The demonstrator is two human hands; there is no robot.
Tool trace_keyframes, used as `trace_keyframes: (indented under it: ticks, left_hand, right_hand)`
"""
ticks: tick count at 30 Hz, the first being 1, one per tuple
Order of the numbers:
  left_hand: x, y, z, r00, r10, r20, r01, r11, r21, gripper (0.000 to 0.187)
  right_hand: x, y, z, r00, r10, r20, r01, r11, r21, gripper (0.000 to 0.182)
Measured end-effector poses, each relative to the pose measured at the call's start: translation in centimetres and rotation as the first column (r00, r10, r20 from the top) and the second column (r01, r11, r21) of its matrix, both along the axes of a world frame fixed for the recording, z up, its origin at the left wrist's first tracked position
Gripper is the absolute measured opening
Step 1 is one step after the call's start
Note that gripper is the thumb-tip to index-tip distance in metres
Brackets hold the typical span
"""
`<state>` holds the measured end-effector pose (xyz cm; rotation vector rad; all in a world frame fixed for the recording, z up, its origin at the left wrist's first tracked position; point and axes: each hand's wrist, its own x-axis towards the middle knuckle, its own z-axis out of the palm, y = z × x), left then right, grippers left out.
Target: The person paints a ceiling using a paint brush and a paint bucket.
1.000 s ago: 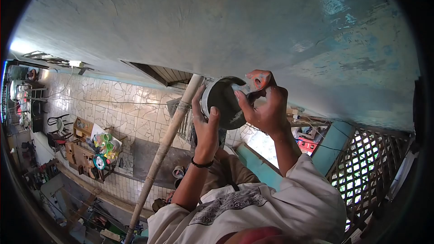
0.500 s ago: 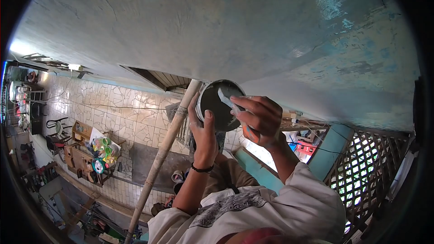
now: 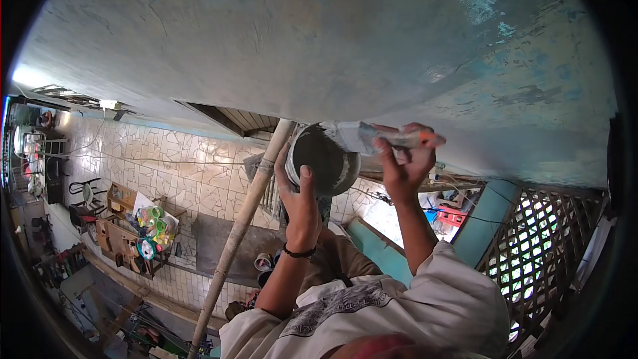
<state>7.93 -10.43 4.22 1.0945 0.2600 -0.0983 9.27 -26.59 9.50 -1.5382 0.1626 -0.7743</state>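
Observation:
My left hand (image 3: 300, 209) is closed around the left side of a small round bucket (image 3: 347, 174), its thumb against the near wall. Grey paint smears coat the rim and the dark inside. In my right hand (image 3: 407, 169) is a wide paintbrush (image 3: 355, 135), held by the handle, with orange showing near its end. The brush lies roughly level over the bucket's right rim, with its paint-covered bristles pointing left above the opening. Slight motion blur softens the right fingers and the handle.
A painted wall (image 3: 299, 46) fills the upper view, patchy with blue on the right. A bamboo pole (image 3: 236, 233) slants just left of the bucket. Far below are a tiled floor (image 3: 166, 139) and a cluttered table (image 3: 156, 226). Wooden lattice (image 3: 538, 252) stands at right.
My right hand has moved right and up, drawing the brush from inside the bucket to above its rim and turning it level. The left hand and bucket stay nearly in place.

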Motion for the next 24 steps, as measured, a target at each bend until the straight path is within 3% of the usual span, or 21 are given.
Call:
trace_keyframes:
  ticks: [4, 7, 10, 12, 13, 15, 17, 19, 21, 23, 24]
  left_hand:
    - [-0.4, 0.4, -0.1, 0.998, 0.021, -0.067, -0.025, 0.999, -0.046, 0.079]
    - [-0.5, 0.5, 0.1, 0.999, 0.016, -0.050, -0.018, 0.999, -0.039, 0.079]
    - [-0.5, 0.4, 0.6, 0.999, 0.008, -0.032, -0.010, 0.999, -0.052, 0.075]
    - [-0.9, 0.8, -0.4, 0.999, -0.024, -0.048, 0.025, 0.999, 0.025, 0.059]
    - [-0.7, 0.3, 0.2, 0.995, 0.025, -0.100, -0.039, 0.988, -0.147, 0.062]
    - [-0.9, 0.4, -1.4, 0.989, 0.091, -0.113, -0.096, 0.995, -0.042, 0.064]
    - [-0.6, 0.5, 0.9, 0.999, 0.038, -0.026, -0.041, 0.993, -0.111, 0.066]
    - [-1.0, 1.0, 0.6, 0.996, 0.061, -0.061, -0.070, 0.982, -0.173, 0.065]
    - [-1.9, 2.3, 0.4, 0.994, 0.057, -0.088, -0.064, 0.995, -0.080, 0.066]
    - [-2.9, 3.5, -0.4, 0.991, 0.088, -0.098, -0.093, 0.995, -0.048, 0.067]
    - [-3.6, 4.0, -1.1, 0.989, 0.115, -0.096, -0.122, 0.991, -0.063, 0.067]
  right_hand:
    - [-0.6, -2.5, -2.0, 0.960, 0.048, -0.276, 0.090, 0.882, 0.463, 0.039]
    - [-0.6, -3.7, -2.1, 0.904, 0.261, -0.338, 0.068, 0.693, 0.718, 0.029]
    - [-0.9, -3.8, -2.1, 0.875, 0.364, -0.320, 0.071, 0.556, 0.828, 0.017]
    - [-1.8, -3.6, -3.2, 0.851, 0.420, -0.316, 0.083, 0.487, 0.869, 0.017]
    - [-1.1, -4.6, -3.0, 0.861, 0.422, -0.285, 0.060, 0.473, 0.879, 0.017]
    - [-0.9, -4.4, -1.8, 0.880, 0.424, -0.214, -0.009, 0.465, 0.885, 0.019]
    - [-0.1, -5.3, 0.6, 0.921, 0.376, -0.106, -0.127, 0.546, 0.828, 0.020]
    - [0.6, -6.5, 2.9, 0.931, 0.363, 0.032, -0.275, 0.641, 0.716, 0.022]
    - [1.4, -6.8, 7.1, 0.963, 0.251, 0.094, -0.259, 0.780, 0.569, 0.035]
    - [2.3, -7.4, 10.7, 0.934, 0.251, 0.255, -0.310, 0.922, 0.231, 0.040]
    - [3.1, -7.5, 12.4, 0.916, 0.209, 0.343, -0.207, 0.977, -0.044, 0.041]
